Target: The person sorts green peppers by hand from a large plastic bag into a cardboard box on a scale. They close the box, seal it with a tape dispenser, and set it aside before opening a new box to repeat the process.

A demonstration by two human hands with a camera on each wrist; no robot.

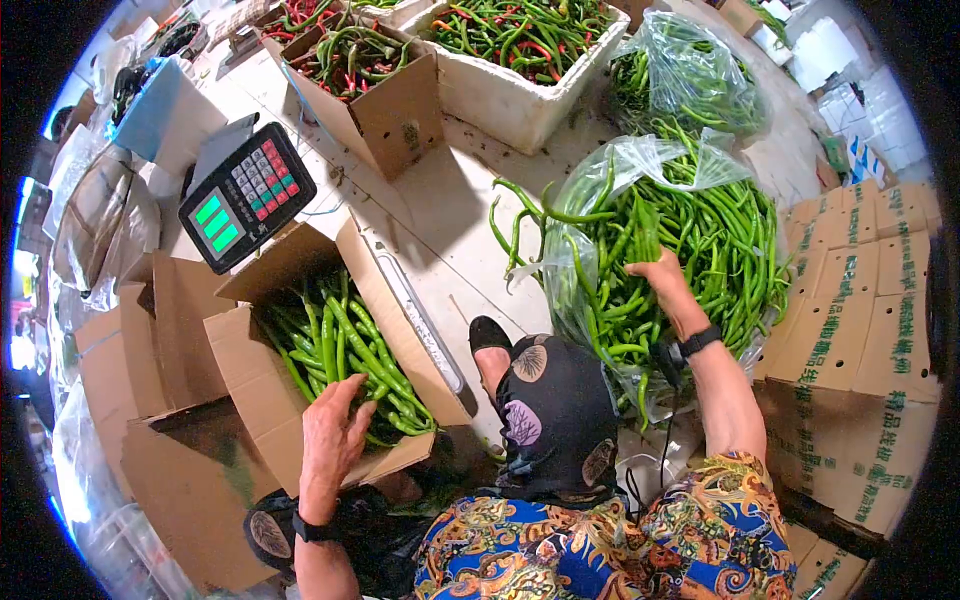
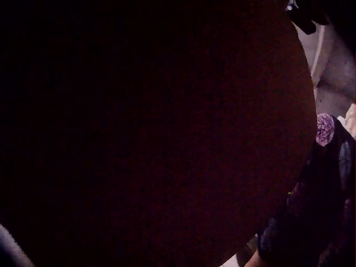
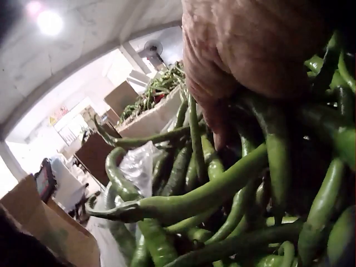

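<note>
My right hand [image 1: 662, 288] grips a bunch of long green chili peppers [image 1: 640, 228] at the large plastic bag [image 1: 575, 290] full of them. In the right wrist view the hand [image 3: 245, 55] curls down over the chili peppers [image 3: 194, 203], its fingertips partly hidden among them. My left hand [image 1: 335, 425] lies over the near edge of an open cardboard box [image 1: 262, 400], fingers loosely extended at the green chili peppers [image 1: 350, 345] inside. The left wrist view is mostly dark, and the hand does not show there.
A digital scale display [image 1: 248, 198] stands behind the box. A white foam crate [image 1: 500, 100] and a carton [image 1: 395, 125] of peppers stand at the back. Another bag of green peppers [image 1: 700, 75] is at the back right; printed cartons [image 1: 850, 290] are stacked on the right.
</note>
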